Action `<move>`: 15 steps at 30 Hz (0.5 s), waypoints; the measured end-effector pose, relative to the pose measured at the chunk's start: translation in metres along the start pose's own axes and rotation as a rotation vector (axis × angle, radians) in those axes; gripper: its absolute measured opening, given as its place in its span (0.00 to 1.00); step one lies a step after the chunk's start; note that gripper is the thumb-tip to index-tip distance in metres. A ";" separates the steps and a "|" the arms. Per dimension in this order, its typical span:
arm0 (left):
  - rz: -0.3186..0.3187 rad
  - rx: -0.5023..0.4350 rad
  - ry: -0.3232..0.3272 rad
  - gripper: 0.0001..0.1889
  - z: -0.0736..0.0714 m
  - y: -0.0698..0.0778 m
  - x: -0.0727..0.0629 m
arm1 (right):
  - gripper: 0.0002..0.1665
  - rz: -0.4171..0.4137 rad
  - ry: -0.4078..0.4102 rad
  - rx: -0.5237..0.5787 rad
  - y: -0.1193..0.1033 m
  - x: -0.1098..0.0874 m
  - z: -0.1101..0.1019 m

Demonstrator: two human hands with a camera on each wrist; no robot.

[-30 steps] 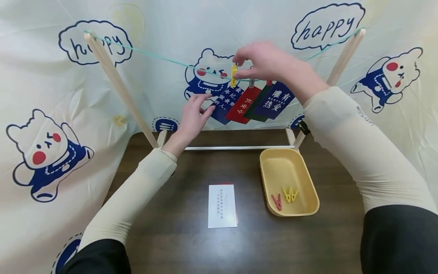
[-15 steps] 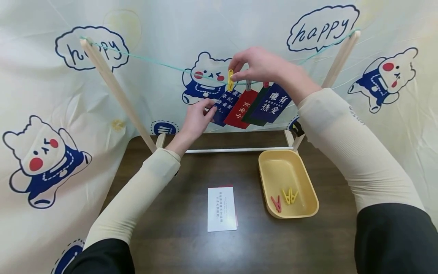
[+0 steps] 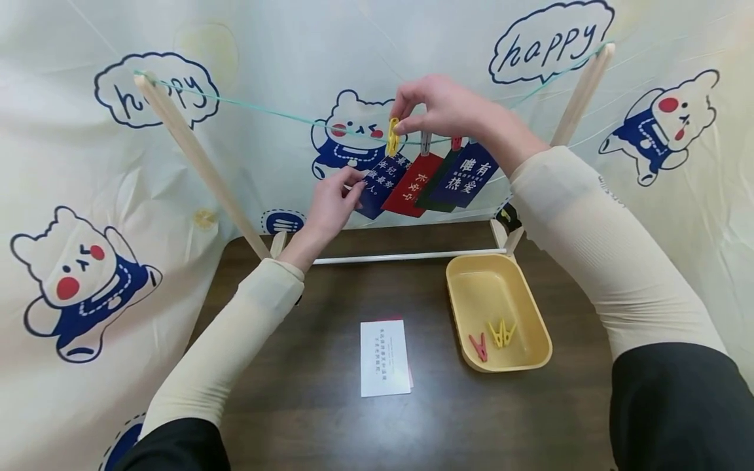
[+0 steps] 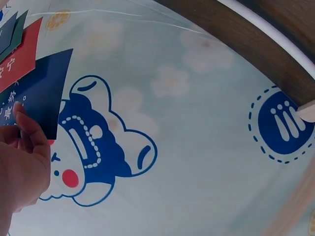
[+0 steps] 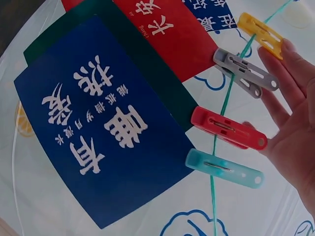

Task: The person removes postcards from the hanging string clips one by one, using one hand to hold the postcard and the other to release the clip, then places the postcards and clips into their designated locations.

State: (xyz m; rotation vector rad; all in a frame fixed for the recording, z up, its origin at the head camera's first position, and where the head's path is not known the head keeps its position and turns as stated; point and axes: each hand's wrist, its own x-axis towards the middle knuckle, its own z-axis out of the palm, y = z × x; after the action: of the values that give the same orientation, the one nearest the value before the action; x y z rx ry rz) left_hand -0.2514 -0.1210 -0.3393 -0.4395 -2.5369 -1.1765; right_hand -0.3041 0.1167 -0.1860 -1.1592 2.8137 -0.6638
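Observation:
My right hand [image 3: 450, 111] pinches the end of a yellow clothes peg [image 3: 393, 136], which sits at the green string, over the top of a dark blue card [image 3: 385, 183]. With thumb and fingers, my left hand [image 3: 332, 203] holds that card by its left edge; the left wrist view shows the hand [image 4: 24, 167] at its edge. To the right hang a red card [image 3: 410, 190], a dark green card [image 3: 432, 196] partly covered, and another blue card [image 3: 465, 173]. A grey peg [image 5: 246, 71], a red peg [image 5: 229, 128] and a teal peg [image 5: 226, 168] grip the string beside them.
The string [image 3: 265, 109] runs between two wooden posts [image 3: 200, 163], with a white bar [image 3: 406, 257] low between them. A yellow tray [image 3: 483, 281] on the table holds several pegs [image 3: 501, 333]. A white card [image 3: 384, 360] lies left of it, over something reddish.
The left fingers have closed on the edge of the dark blue card. The right hand keeps hold of the yellow peg at the string. The head view has shifted slightly.

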 end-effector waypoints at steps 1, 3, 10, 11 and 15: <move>-0.003 0.000 0.000 0.09 0.000 -0.001 -0.001 | 0.17 0.008 0.007 0.006 0.000 0.000 0.000; -0.012 0.000 -0.001 0.09 0.000 -0.004 -0.004 | 0.17 0.015 0.024 0.022 -0.001 0.000 0.001; -0.053 -0.024 0.012 0.10 -0.009 -0.008 -0.012 | 0.17 0.017 0.093 0.074 -0.003 -0.004 0.001; -0.061 -0.024 0.018 0.10 -0.011 -0.008 -0.013 | 0.17 0.017 0.109 0.075 -0.003 -0.005 0.000; -0.072 -0.029 0.032 0.09 -0.017 -0.010 -0.020 | 0.18 0.010 0.190 0.087 -0.004 -0.012 -0.004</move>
State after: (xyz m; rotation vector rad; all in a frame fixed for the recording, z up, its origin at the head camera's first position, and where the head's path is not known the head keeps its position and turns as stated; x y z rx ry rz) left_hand -0.2350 -0.1434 -0.3432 -0.3363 -2.5302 -1.2370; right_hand -0.2935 0.1238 -0.1827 -1.1235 2.9058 -0.9325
